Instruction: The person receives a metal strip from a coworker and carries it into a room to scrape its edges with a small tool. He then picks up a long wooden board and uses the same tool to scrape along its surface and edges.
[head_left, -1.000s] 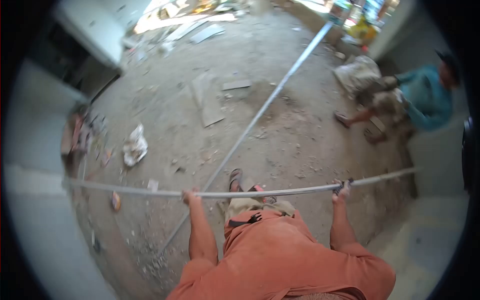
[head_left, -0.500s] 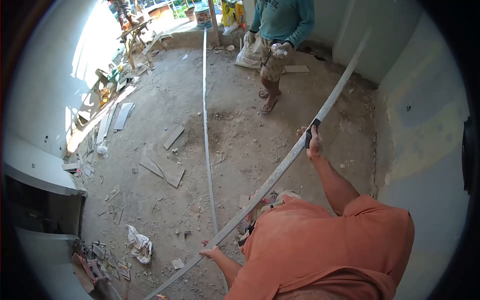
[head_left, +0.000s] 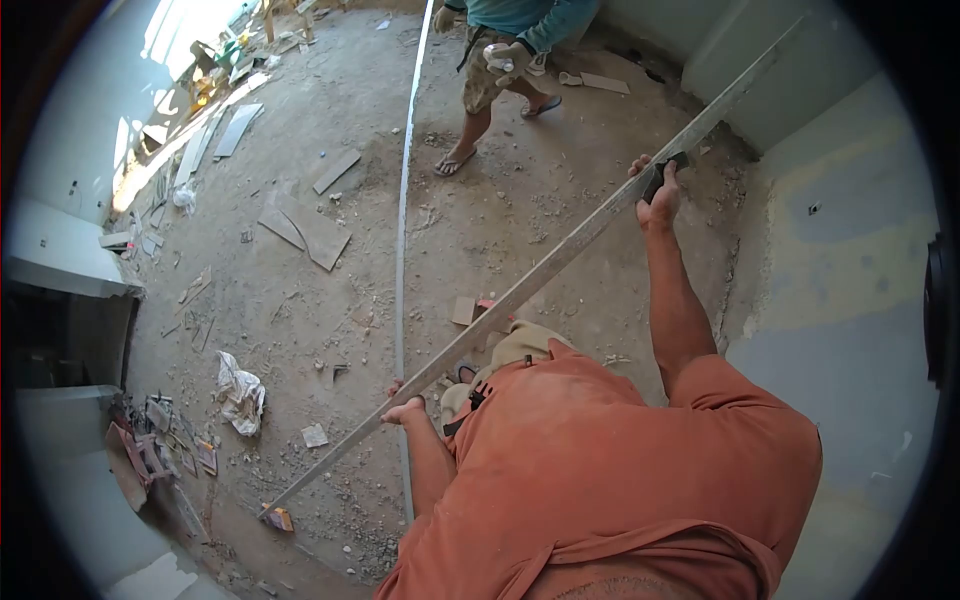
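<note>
Both hands (head_left: 403, 408) (head_left: 658, 197) grip metal strip (head_left: 545, 272); containers apparently none.

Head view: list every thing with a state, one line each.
Long bar: lifted off the floor, slanting up to the right, held in both hands.
Left hand: closed on the long bar, low end.
Right hand: closed on the long bar, raised.
Second bar: lying flat on the floor.
Crumpled bag: lying on the floor.
Other person: standing, something held in the hands.
</note>
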